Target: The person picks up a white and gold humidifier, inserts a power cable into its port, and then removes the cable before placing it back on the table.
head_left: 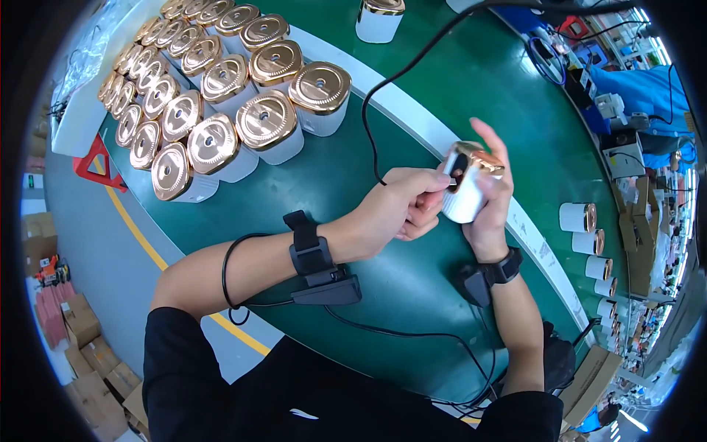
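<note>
My right hand (pixel 498 193) is closed round a small white appliance (pixel 462 205) with a shiny gold end and a dark oval panel on its side. It is tilted above the green table, and its outline is slightly blurred. My left hand (pixel 414 202) pinches the plug (pixel 450 182) of a black cable (pixel 366 121) right at the dark panel. Whether the plug sits inside the appliance, I cannot tell. Left of my hands, several similar white appliances (pixel 269 125) stand upright in rows, gold tops up, each with a small dark spot in the centre.
A pale raised strip (pixel 541 254) divides the green table (pixel 309 221). Beyond it are a lone appliance (pixel 379 22) and a row of others on their sides (pixel 577 217). Black straps with cabled boxes (pixel 324 289) are on my wrists. A red bracket (pixel 98 166) is at the left edge.
</note>
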Demonstrator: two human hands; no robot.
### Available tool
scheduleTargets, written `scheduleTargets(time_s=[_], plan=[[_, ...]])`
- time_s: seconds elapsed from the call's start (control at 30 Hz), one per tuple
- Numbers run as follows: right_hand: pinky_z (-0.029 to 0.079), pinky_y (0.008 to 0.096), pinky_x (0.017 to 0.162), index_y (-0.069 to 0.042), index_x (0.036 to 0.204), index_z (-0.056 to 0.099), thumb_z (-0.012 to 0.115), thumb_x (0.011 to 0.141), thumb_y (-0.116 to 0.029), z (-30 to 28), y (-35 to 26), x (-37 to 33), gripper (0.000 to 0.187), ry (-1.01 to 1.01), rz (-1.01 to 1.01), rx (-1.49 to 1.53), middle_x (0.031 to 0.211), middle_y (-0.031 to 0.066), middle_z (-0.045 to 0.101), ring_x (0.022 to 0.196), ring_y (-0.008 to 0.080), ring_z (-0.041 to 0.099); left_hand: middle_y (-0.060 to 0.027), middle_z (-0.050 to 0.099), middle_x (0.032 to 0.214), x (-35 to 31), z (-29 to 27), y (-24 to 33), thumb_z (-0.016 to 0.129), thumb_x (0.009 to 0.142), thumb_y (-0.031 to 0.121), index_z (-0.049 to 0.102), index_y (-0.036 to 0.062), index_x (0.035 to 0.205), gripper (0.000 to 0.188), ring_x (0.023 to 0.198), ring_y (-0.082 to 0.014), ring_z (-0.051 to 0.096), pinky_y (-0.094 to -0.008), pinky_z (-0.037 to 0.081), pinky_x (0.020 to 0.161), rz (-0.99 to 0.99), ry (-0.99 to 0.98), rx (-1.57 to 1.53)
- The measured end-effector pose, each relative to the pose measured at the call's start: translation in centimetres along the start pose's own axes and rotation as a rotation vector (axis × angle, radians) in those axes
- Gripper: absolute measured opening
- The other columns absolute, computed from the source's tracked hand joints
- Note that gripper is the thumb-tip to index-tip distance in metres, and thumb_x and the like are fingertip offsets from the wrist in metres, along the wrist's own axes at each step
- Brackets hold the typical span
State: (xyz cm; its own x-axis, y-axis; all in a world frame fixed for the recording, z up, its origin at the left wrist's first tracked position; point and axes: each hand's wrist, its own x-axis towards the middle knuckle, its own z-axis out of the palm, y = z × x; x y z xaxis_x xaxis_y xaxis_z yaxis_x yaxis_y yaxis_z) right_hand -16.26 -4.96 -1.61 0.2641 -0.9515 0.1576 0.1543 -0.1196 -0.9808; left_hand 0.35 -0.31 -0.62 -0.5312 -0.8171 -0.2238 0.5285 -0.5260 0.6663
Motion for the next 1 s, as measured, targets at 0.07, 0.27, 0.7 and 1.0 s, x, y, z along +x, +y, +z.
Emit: scheduleTargets(time_s=[0.07, 0.27, 0.7, 1.0], plan=[[0.052, 0.0335, 0.075, 0.000, 0.132, 0.038, 0.051, 0.081, -0.031, 0.0, 0.1, -0.8, 0.061, 0.013, 0.012, 0.020, 0.101, 0.0159, 0.059, 0.084, 0.0245, 0.062, 0.0038, 0.023, 0.050, 0.1, 0.1, -0.2, 0.040, 0.097, 0.027, 0.031, 0.0125, 0.064, 0.037, 0.043, -0.0076, 0.021, -0.0264, 0.014, 0.042, 0.002, -0.012, 0.015], [0.052, 0.0320, 0.074, 0.001, 0.130, 0.039, 0.052, 0.079, -0.028, -0.1, 0.0, -1.2, 0.060, 0.007, -0.004, 0.073, 0.101, 0.0170, 0.058, 0.081, 0.0235, 0.062, 0.0042, 0.024, 0.049, -0.2, 0.4, -0.2, 0.042, 0.096, 0.027, 0.030, 0.0130, 0.062, 0.039, 0.044, -0.0073, 0.021, -0.0269, 0.013, 0.042, -0.052, 0.002, 0.075], [0.045, 0.0273, 0.081, -0.002, 0.115, 0.045, 0.058, 0.080, -0.009, 1.1, 0.0, -2.0, 0.038, 0.086, -0.140, -0.139, 0.101, 0.0097, 0.056, 0.090, 0.0147, 0.055, 0.0047, 0.020, 0.049, -0.5, 0.1, -0.2, 0.035, 0.102, 0.030, 0.024, 0.0152, 0.062, 0.044, 0.042, -0.0086, 0.015, -0.0283, 0.011, 0.041, -0.147, 0.004, -0.161], [0.044, 0.0268, 0.081, -0.002, 0.114, 0.046, 0.059, 0.082, -0.008, 0.8, -0.3, -2.3, 0.035, 0.135, -0.018, -0.061, 0.100, 0.0085, 0.056, 0.090, 0.0139, 0.053, 0.0051, 0.020, 0.049, -0.4, 0.6, -0.1, 0.034, 0.103, 0.034, 0.027, 0.0149, 0.063, 0.045, 0.041, -0.0078, 0.016, -0.0276, 0.011, 0.041, -0.171, 0.013, -0.072]])
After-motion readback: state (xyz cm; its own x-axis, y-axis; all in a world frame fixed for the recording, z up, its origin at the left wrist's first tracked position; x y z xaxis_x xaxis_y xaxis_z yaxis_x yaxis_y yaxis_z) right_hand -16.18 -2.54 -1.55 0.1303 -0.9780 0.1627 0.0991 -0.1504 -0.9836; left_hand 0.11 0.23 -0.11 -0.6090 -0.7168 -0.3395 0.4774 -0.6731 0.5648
